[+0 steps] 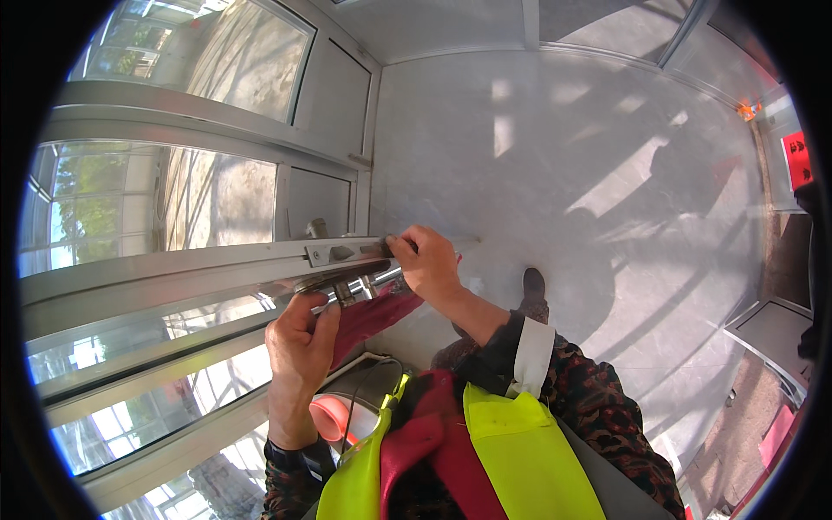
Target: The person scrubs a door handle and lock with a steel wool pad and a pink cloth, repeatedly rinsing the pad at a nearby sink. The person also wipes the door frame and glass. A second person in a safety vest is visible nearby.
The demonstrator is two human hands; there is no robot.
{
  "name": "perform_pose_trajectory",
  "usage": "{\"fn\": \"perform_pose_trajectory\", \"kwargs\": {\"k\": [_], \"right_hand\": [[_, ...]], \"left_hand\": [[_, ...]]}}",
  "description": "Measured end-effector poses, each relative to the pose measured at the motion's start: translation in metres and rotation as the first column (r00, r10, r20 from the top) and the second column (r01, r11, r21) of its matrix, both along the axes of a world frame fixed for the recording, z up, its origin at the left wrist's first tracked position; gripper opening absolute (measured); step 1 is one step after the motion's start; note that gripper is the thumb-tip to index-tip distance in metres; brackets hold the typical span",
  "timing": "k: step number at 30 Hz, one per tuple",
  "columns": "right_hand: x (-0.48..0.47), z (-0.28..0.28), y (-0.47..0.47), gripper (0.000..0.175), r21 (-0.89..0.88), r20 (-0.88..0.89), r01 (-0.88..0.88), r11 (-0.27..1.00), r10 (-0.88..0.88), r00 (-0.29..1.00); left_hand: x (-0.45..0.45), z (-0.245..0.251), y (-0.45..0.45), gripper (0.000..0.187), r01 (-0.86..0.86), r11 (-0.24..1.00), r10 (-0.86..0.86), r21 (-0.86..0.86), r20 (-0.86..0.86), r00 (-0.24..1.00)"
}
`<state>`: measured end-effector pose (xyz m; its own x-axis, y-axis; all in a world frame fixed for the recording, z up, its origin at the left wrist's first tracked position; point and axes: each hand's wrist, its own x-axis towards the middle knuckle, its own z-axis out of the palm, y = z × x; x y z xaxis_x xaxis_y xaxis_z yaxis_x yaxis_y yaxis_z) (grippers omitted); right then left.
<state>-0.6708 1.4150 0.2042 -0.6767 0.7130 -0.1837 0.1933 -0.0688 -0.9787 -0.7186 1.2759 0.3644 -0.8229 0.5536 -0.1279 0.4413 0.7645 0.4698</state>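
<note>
A white metal-framed door [195, 268] stands with its edge towards me, a lock plate [341, 253] with a latch bolt set into it. My left hand [300, 344] grips the rounded end of the dark handle plate [318, 281] on the door's near face, thumb close to the short metal posts [344, 294]. At the lock's far end, my right hand [426, 263] pinches a small dark item, mostly hidden by the fingers, against the door edge. On the other face a round metal knob [316, 227] sticks out. Dark red cloth [370, 318] hangs below the handle.
A red-orange plastic vessel [330, 416] sits in a pale bucket near my left forearm. Grey floor tiles [455, 130] with sun patches spread ahead and right. Glazed panels [227, 58] stand at left. A red paper sign [796, 159] with writing is at far right.
</note>
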Motion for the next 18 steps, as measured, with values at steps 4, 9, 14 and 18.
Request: {"fn": "perform_pose_trajectory", "kwargs": {"k": [4, 9, 14, 18], "right_hand": [[-0.004, 0.033, 0.002, 0.01, 0.2, -0.248, 0.022, 0.979, 0.029, 0.968], [0.004, 0.044, 0.004, 0.013, 0.19, -0.469, -0.023, 0.981, 0.111, 0.876], [0.012, 0.028, 0.015, 0.017, 0.516, -0.136, -0.086, 0.852, 0.18, 0.974], [0.004, 0.03, 0.015, 0.012, 0.469, -0.32, -0.007, 0.883, 0.177, 0.931]], "left_hand": [[-0.001, 0.001, 0.001, 0.015, 0.066, 0.996, -0.07, -0.065, -0.064, 0.995], [0.0, 0.004, 0.007, 0.014, 0.071, 0.995, -0.076, -0.067, -0.077, 0.994], [0.003, 0.008, 0.011, 0.015, 0.044, 0.989, -0.055, -0.139, -0.078, 0.995], [0.001, 0.007, 0.011, 0.016, 0.085, 0.991, -0.094, -0.101, -0.09, 0.992]]}}
